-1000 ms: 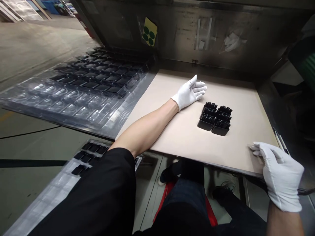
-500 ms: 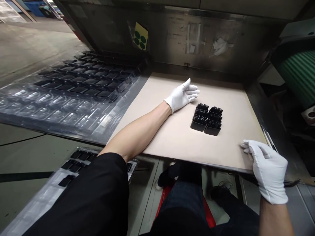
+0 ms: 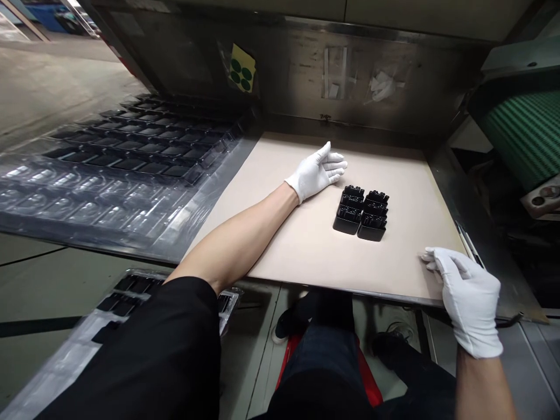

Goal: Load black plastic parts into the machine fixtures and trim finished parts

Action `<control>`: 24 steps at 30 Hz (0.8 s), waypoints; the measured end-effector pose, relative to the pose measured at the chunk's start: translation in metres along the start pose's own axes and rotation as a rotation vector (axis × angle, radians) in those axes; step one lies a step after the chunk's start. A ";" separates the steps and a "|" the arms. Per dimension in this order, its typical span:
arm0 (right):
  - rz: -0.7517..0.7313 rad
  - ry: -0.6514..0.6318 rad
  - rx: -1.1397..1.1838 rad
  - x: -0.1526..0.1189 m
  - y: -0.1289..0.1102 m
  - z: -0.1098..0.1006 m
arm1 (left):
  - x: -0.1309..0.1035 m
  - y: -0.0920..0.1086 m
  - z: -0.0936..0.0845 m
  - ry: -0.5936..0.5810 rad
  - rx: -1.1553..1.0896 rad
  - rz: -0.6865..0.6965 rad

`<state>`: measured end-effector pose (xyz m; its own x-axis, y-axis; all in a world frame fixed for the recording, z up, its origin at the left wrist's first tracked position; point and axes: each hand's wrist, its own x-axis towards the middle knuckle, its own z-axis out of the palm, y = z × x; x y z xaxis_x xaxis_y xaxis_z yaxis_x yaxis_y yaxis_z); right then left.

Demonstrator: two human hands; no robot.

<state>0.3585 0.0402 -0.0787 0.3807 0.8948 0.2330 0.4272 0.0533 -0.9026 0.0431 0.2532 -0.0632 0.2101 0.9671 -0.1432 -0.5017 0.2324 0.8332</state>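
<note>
My left hand (image 3: 315, 173), in a white glove, rests on its edge on the beige sheet (image 3: 280, 245), fingers extended and nothing held. To its right, several glossy black parts (image 3: 362, 211) stand in two short columns, not touched by either hand. Near the sheet's front right corner is my right hand (image 3: 466, 291), also gloved in white. Its fingers are bent with the fingertips close together; whatever may be between them is too small to make out.
Clear plastic trays (image 3: 100, 201) holding rows of black pieces (image 3: 131, 146) lie on the left. Another tray (image 3: 65, 361) is lower left. A metal panel (image 3: 289, 76) stands behind the sheet. Thin sticks (image 3: 469, 242) lie at the right edge; a green ribbed belt (image 3: 525, 122) is beyond.
The whole view has shifted slightly, so the scene sits a little further left. Both hands keep nearly the same pose and place, and the black parts have not moved on the sheet.
</note>
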 end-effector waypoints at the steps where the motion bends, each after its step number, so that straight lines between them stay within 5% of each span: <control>1: 0.003 0.001 0.008 0.000 0.000 0.000 | 0.000 0.000 0.000 -0.001 0.002 0.002; 24: -0.035 -0.028 0.060 0.001 0.000 0.002 | -0.002 0.002 0.005 0.038 -0.011 -0.016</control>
<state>0.3573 0.0416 -0.0787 0.3433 0.9038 0.2555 0.3892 0.1107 -0.9145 0.0459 0.2507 -0.0588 0.1859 0.9666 -0.1767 -0.5077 0.2484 0.8250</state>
